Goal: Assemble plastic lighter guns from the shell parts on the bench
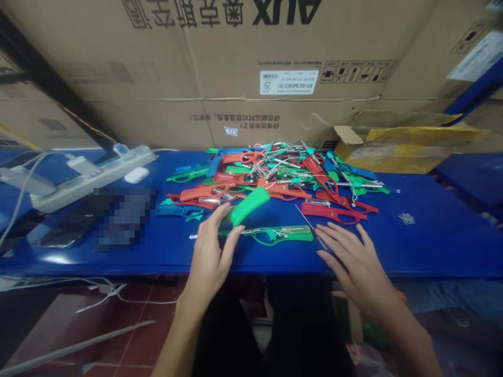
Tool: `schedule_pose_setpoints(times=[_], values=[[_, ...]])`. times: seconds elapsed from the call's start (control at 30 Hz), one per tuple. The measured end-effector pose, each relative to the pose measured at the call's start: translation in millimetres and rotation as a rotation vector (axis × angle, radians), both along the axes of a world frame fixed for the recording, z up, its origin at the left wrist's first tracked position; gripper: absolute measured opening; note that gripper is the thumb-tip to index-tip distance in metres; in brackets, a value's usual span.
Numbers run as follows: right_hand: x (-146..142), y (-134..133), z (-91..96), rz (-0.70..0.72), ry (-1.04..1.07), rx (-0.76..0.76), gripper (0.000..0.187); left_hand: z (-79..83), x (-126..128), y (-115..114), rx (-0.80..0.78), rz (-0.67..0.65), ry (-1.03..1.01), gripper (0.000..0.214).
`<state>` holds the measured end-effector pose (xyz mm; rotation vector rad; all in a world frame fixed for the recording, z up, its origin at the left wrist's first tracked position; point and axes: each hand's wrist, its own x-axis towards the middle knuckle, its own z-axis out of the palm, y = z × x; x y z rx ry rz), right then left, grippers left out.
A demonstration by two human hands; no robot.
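Note:
A bright green lighter casing half is pinched between the thumb and fingers of my left hand, tilted up over the table. Just below it lies an opened long-neck gas lighter in translucent green, its metal tube pointing left and its inner parts and wires exposed. My right hand is at the lighter's right end, holding a thin screwdriver between thumb and fingers. The screwdriver's shaft points up and left; its handle is mostly hidden by the fingers.
Behind my hands is a heap of opened red, green, blue and orange lighters on the blue table. At left are a power strip, a white earbud case and a dark phone. Large cardboard boxes stand behind.

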<state>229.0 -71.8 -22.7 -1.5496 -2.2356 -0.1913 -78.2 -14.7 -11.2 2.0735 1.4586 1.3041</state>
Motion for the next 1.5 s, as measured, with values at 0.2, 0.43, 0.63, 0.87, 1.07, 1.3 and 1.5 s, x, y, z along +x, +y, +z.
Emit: schedule_pose_setpoints(times=[0.2,0.43,0.63,0.87,1.07,1.3,1.5], values=[[25,6,6.1,-0.085,-0.091,0.063,0.038,-1.2,0,3,0.037,0.002,0.009,0.047],[-25,3,43.7,0.123,0.116,0.025,0.075,10.5,4,2,0.188,-0.268,0.291,0.059],[-53,24,45.6,0.269,0.05,-0.041,0.05,31.0,13,4,0.193,-0.449,0.35,0.063],[-39,34,25.3,0.229,0.128,-0.085,0.047,28.8,20,9,0.021,-0.491,0.283,0.077],[-31,38,26.4,0.193,0.171,-0.149,0.046,21.6,0,14,-0.033,-0.411,0.203,0.042],[-35,49,24.2,0.205,0.211,-0.162,0.033,15.4,-6,17,0.031,-0.353,0.201,0.029],[-36,54,23.6,0.225,0.162,-0.175,0.037,15.3,-6,24,0.029,-0.36,0.228,0.018]])
